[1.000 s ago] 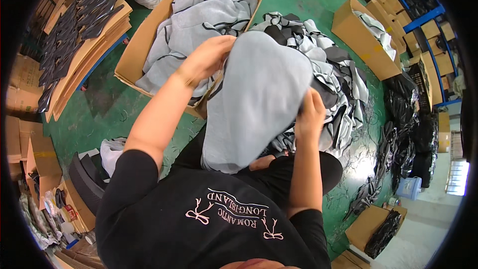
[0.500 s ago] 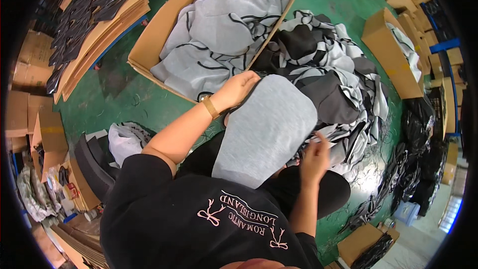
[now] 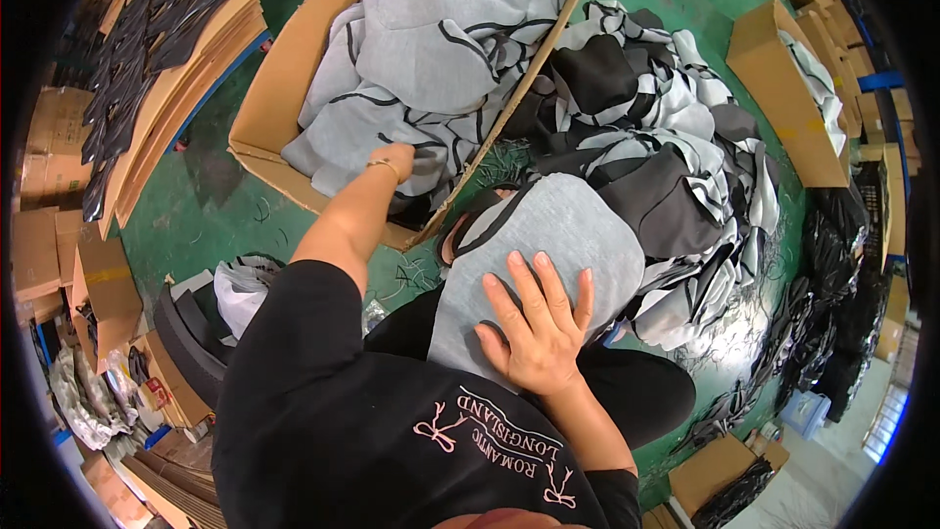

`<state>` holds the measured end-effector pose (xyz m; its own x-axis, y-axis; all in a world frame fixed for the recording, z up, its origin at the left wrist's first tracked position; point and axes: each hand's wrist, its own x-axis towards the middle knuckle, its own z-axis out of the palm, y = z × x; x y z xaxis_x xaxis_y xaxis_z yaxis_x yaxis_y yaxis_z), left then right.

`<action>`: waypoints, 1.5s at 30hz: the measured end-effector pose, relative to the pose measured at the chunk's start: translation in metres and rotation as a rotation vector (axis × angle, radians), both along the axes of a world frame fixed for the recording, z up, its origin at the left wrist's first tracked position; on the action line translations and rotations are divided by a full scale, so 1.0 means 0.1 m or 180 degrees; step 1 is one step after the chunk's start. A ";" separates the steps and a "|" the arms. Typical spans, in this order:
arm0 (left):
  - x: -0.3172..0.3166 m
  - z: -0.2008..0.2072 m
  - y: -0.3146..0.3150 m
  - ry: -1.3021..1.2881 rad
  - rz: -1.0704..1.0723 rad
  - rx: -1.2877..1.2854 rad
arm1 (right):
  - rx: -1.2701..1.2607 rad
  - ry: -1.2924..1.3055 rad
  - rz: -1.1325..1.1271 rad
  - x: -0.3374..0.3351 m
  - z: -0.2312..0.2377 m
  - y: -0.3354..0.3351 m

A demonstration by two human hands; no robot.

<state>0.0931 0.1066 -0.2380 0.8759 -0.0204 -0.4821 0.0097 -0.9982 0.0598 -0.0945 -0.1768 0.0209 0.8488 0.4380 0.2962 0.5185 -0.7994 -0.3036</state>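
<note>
A grey fabric piece with black edging [image 3: 592, 225] lies across my lap. My right hand [image 3: 539, 323] rests flat on it, fingers stretched and spread. My left arm reaches forward to a large cardboard box [image 3: 257, 127] heaped with similar grey fabric pieces [image 3: 431, 64]. Inside its near end, my left hand [image 3: 395, 161] is closed against one grey piece [image 3: 348, 142]. The fingertips there are mostly hidden.
A loose pile of grey, black and white fabric pieces [image 3: 676, 176] lies on the green floor to the right. Beyond it stands another cardboard box [image 3: 783, 88]. Flat cardboard [image 3: 186, 98] bearing black pieces is at far left. Black plastic bags [image 3: 832, 245] sit at right.
My left hand has let go of the fabric piece's far edge and moved forward into the box. My right hand has moved from the piece's right edge to flat on top of it.
</note>
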 end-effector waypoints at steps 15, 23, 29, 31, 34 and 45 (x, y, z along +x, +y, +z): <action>-1.51 3.31 -0.14 -0.1296 0.0283 -0.4552 | 0.2268 0.1131 0.0470 -0.14 0.13 0.11; -2.17 3.36 -0.52 -0.1619 -0.0776 -0.5968 | 0.5010 0.1745 -0.0384 -0.64 0.40 -0.33; -1.67 3.46 -0.88 0.0748 -0.0609 -0.6681 | 0.4567 0.2391 0.0025 -0.76 0.52 -0.29; -1.85 3.45 -1.02 0.1698 -0.0056 -0.6252 | 0.4460 0.2447 0.0048 -0.78 0.55 -0.34; -2.03 3.34 -0.91 0.3020 0.0703 -0.6343 | 0.4349 0.2388 -0.0064 -0.84 0.60 -0.45; -1.11 2.91 -0.87 0.1008 0.0888 -0.5683 | 0.4179 0.2083 -0.0991 0.16 0.37 -0.82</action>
<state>-0.0176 0.0194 0.0526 0.8343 -0.5213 -0.1794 0.3659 0.2803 0.8874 -0.0782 -0.2592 0.0579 0.9897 -0.0495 -0.1343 -0.1242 0.1690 -0.9778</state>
